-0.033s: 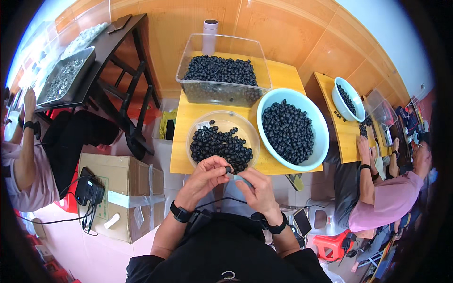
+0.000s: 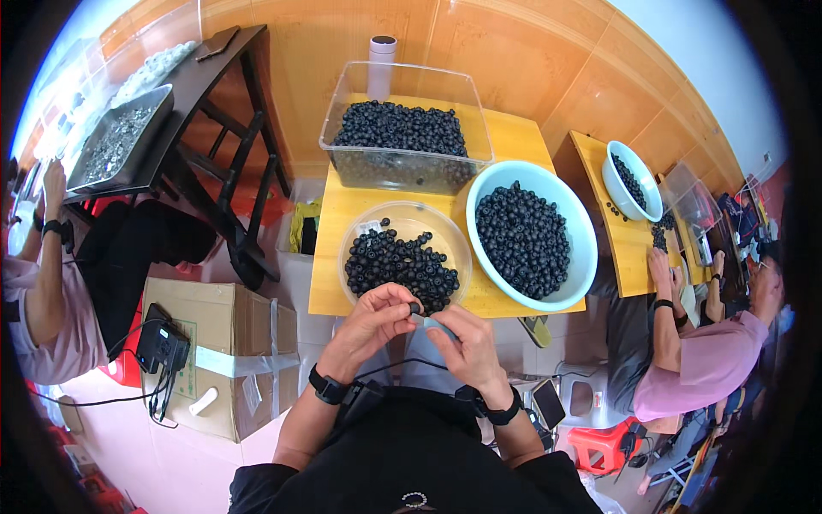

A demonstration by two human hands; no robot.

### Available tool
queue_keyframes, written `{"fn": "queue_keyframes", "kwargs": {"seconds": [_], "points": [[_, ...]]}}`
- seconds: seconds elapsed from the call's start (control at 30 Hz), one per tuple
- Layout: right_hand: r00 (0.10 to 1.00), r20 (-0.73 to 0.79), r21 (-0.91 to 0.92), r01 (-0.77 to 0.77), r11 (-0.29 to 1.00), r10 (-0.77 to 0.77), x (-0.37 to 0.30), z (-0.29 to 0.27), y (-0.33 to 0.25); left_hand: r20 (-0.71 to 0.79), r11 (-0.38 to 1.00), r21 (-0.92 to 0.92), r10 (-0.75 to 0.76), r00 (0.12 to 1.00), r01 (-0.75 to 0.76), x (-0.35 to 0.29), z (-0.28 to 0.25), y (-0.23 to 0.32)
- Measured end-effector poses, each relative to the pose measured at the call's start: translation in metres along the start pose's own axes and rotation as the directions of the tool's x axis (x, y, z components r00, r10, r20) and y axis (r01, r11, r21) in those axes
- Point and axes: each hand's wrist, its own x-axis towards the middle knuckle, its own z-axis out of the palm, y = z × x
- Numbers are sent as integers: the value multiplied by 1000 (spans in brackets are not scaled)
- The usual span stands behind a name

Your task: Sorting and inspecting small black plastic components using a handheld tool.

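My left hand (image 2: 375, 324) is closed, pinching a small round black part (image 2: 414, 307) between thumb and fingertips. Close beside it, my right hand (image 2: 471, 344) grips a small pale blue-grey tool (image 2: 428, 323); the fingers cover most of it, so its kind cannot be made out. Its tip is at the black part. Both hands are in front of the near table edge, by a round clear tub (image 2: 462, 248) with a loose layer of black bead-like parts (image 2: 394, 261). A light blue basin (image 2: 586, 278) to the right holds many more.
Behind the tub stands a clear rectangular bin (image 2: 385, 167) of black parts, with a pale bottle (image 2: 381, 51) beyond. A taped cardboard box (image 2: 210, 325) is at the left. Co-workers sit on both sides; a red stool (image 2: 595, 445) stands at the lower right.
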Motion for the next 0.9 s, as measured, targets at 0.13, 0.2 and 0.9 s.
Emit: {"fn": "queue_keyframes", "kwargs": {"seconds": [0.13, 0.2, 0.9], "points": [[1000, 1, -86, 2, 996, -2, 0, 2, 0, -13, 1000, 24, -2, 1000, 3, 0, 1, 1], [1000, -1, -87, 3, 996, -3, 0, 2, 0, 19, 999, 51, 2, 1000, -3, -1, 1, 1], [997, 22, 59, -75, 995, 74, -3, 4, 3, -5, 982, 156, -105, 994, 104, -8, -4, -5]]}}
